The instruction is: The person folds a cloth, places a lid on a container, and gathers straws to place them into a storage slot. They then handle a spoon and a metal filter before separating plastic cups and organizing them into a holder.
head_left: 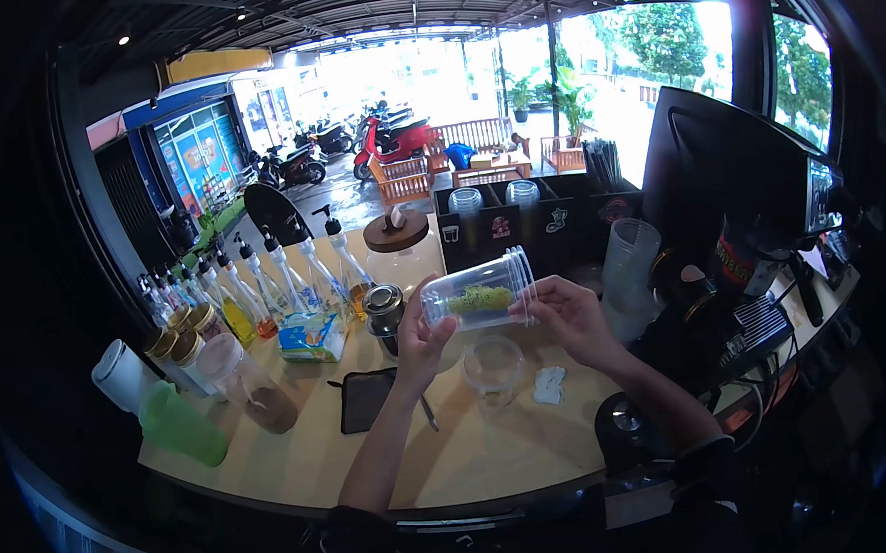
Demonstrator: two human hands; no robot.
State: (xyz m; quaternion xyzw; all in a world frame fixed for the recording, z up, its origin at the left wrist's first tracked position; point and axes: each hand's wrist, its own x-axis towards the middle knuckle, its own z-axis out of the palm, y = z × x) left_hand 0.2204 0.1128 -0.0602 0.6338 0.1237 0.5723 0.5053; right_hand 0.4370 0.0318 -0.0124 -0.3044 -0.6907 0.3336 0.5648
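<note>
Both hands hold a small stack of clear plastic cups (479,293), tipped on its side above the counter. A green print or patch shows on the cups' wall. My left hand (422,340) is closed round the base end, with the thumb in front. At the rim end, the fingers of my right hand (573,318) pinch the edges. Below the stack, a clear round plastic container (493,369) stands on the wooden counter (473,465). A crumpled white tissue (549,384) lies to its right.
Pump syrup bottles (308,274) line the left back, with a tissue pack (311,338) before them. Tumblers (182,422) stand at the left. Behind is a lidded jar (398,234) and a black cup organizer (521,227). A coffee machine (729,181) and tall clear cups (631,267) occupy the right.
</note>
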